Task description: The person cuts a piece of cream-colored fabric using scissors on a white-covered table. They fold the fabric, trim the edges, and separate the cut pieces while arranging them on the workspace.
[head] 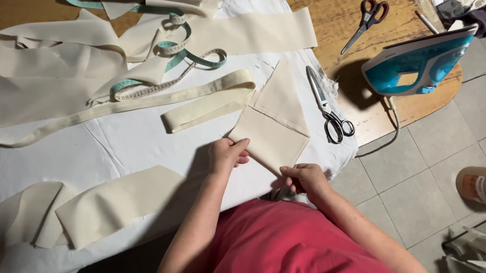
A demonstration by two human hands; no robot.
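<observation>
At the near edge of the white-covered table (142,142), just past the red shirt (294,246), both hands work a folded cream fabric piece (273,129). The right hand (307,178) is curled, fingers closed in a pinch on the piece's nearest corner, seemingly to keep the fold tight; the forearm runs back toward the body from the right. The left hand (227,154) lies with fingers loosely bent, tips pressing the piece's left corner flat against the cloth, apparently pinning it so the layers do not slide; whether the thumb grips anything I cannot tell. The piece sits as a diamond, a stitched or creased line crossing its middle, with a second pointed flap rising toward the far side.

Left of the hands, near the front edge, lies a wide folded cream panel (118,203). Just right of the piece, touching nothing, rest black-handled shears (328,106), blades pointing away. Beyond the piece a folded cream strap (207,105) runs leftward into a long band. Farther back, a teal measuring tape (170,51) loops over loose cream offcuts (42,70). On the bare wood at the right far corner stand a teal-and-white steam iron (418,64), tipped on its heel, and red-handled scissors (366,19). A cardboard roll (485,186) lies on the tiled floor.
</observation>
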